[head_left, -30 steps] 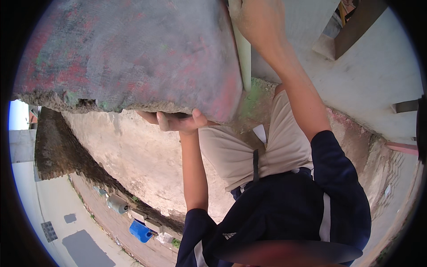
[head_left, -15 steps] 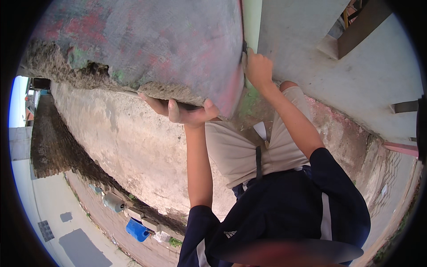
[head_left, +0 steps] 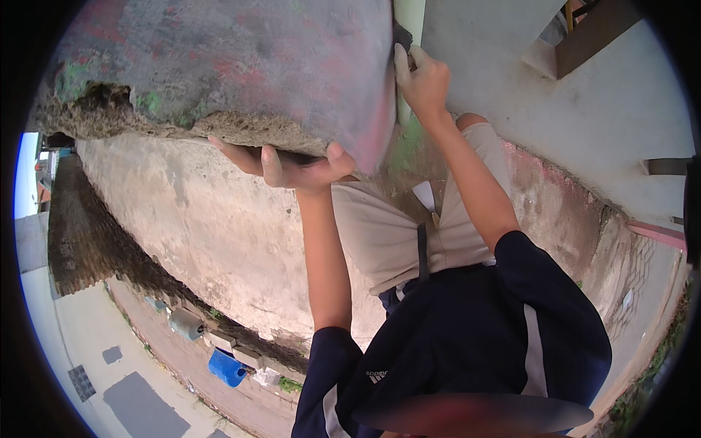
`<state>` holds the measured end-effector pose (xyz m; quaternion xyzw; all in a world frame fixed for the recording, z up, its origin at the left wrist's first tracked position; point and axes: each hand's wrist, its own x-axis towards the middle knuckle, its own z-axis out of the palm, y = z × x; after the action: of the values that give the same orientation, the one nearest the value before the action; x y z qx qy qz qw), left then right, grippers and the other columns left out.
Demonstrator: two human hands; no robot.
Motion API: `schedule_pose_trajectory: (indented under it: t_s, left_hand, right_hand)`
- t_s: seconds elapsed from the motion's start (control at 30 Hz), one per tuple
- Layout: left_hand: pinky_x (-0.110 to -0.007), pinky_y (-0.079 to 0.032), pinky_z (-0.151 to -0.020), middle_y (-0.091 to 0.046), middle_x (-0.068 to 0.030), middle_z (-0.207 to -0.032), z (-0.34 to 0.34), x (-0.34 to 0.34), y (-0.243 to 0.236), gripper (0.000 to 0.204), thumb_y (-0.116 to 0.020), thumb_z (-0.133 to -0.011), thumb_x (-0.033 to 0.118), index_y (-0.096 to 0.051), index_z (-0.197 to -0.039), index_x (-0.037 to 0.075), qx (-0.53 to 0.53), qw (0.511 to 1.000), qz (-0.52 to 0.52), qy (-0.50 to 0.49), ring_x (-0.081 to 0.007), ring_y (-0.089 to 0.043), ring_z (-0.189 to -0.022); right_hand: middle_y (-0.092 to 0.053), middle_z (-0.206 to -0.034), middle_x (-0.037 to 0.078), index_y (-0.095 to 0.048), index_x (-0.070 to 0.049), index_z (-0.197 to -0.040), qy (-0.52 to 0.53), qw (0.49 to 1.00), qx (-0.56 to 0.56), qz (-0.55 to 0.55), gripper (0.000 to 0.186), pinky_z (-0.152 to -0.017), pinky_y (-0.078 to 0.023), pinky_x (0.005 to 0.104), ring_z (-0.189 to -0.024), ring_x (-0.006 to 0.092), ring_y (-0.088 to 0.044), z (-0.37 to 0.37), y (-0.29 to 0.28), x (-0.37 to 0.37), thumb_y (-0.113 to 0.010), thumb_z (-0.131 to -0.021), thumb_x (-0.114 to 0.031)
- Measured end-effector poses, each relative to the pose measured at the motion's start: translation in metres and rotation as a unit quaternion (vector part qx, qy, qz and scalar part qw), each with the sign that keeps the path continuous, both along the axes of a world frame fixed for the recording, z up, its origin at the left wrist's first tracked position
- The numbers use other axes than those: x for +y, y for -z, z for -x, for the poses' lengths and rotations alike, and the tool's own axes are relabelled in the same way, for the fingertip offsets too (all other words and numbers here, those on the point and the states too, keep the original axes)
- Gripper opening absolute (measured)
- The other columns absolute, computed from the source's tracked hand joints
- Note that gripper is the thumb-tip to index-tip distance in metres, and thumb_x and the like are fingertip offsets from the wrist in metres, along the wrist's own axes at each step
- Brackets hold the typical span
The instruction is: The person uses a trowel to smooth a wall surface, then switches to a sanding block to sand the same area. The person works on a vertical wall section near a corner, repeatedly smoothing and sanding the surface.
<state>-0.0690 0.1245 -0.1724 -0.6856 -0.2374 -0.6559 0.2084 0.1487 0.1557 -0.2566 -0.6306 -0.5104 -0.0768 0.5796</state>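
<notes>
My right hand (head_left: 425, 82) pinches a dark piece of sandpaper (head_left: 401, 36) between thumb and fingers. It sits against the narrow pale green strip (head_left: 409, 20) beside the corner of the grey wall with pink and green paint patches (head_left: 292, 66). Below that wall's rough, broken lower edge (head_left: 252, 130), my left hand (head_left: 296, 169) rests with its fingers spread. Part of its palm is in shadow under the edge. Between my thighs is a putty knife (head_left: 425, 196) with a pale blade; its handle is partly hidden.
A weathered wall face (head_left: 219, 212) drops away below on the left. Down there stand a blue container (head_left: 226, 367), a grey jug (head_left: 185, 324) and some blocks. On the right is a smooth pale wall (head_left: 504, 66) with a dark beam (head_left: 595, 40).
My right hand has slid upward along the corner with the sandpaper, which now shows more. The left hand stays at the broken edge, while the whole view has shifted slightly.
</notes>
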Motion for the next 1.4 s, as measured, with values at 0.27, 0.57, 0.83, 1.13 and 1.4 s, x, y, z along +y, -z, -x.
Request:
schedule_pose_trajectory:
  t_s: [0.27, 0.57, 0.83, 1.13, 1.4]
  left_hand:
    - [-0.064, -0.035, -0.114, -0.013, -0.0243, -0.16, 0.005, 0.006, 0.009, 0.088, -0.062, -0.088, 0.059, -0.02, -0.155, 0.021, 0.025, 1.0, 0.0, 0.004, -0.047, -0.014, -0.15]
    - [-0.056, -0.045, -0.104, -0.024, -0.0174, -0.151, -0.004, 0.011, 0.055, 0.095, -0.067, -0.089, 0.048, -0.011, -0.157, 0.011, -0.104, 0.987, 0.069, 0.099, -0.0353, -0.032, -0.141]
    - [-0.059, -0.042, -0.107, -0.022, -0.0184, -0.154, 0.013, 0.009, 0.027, 0.092, -0.062, -0.09, 0.06, -0.014, -0.156, 0.018, -0.007, 0.999, 0.032, -0.018, -0.0395, -0.032, -0.141]
    - [-0.069, -0.031, -0.115, -0.014, -0.0233, -0.162, -0.002, -0.008, -0.002, 0.078, -0.058, -0.085, 0.052, -0.023, -0.153, 0.034, -0.016, 0.999, 0.032, -0.015, -0.0507, -0.015, -0.15]
    - [-0.069, -0.025, -0.117, -0.013, -0.0244, -0.163, -0.002, -0.009, 0.001, 0.075, -0.057, -0.088, 0.055, -0.025, -0.152, 0.032, -0.017, 0.999, 0.026, -0.024, -0.0486, -0.015, -0.151]
  right_hand:
    - [-0.056, -0.054, 0.019, -0.07, -0.001, -0.083, 0.068, 0.992, 0.053, 0.093, 0.024, -0.046, -0.044, 0.0434, -0.046, 0.0367, -0.058, 0.027, 0.13, 0.002, -0.067, -0.094, -0.022]
    - [-0.062, -0.063, 0.024, -0.069, 0.001, -0.093, 0.088, 0.97, 0.073, 0.215, 0.027, -0.054, -0.05, 0.0508, -0.058, 0.0428, -0.064, 0.045, 0.234, 0.009, -0.06, -0.097, -0.024]
    - [-0.066, -0.067, 0.021, -0.071, -0.004, -0.088, -0.001, 0.973, 0.061, 0.223, 0.022, -0.059, -0.051, 0.0501, -0.061, 0.0411, -0.065, 0.008, 0.044, -0.003, -0.065, -0.093, -0.025]
    - [-0.057, -0.083, 0.008, -0.073, 0.0, -0.093, -0.047, 0.968, 0.007, -0.247, 0.019, -0.063, -0.043, 0.0333, -0.073, 0.0211, -0.056, -0.003, -0.194, 0.012, -0.08, -0.084, -0.015]
    - [-0.065, -0.091, 0.008, -0.075, -0.003, -0.106, -0.055, 0.972, 0.054, -0.221, 0.02, -0.068, -0.05, 0.0352, -0.078, 0.0247, -0.065, 0.02, -0.127, 0.014, -0.073, -0.086, -0.005]
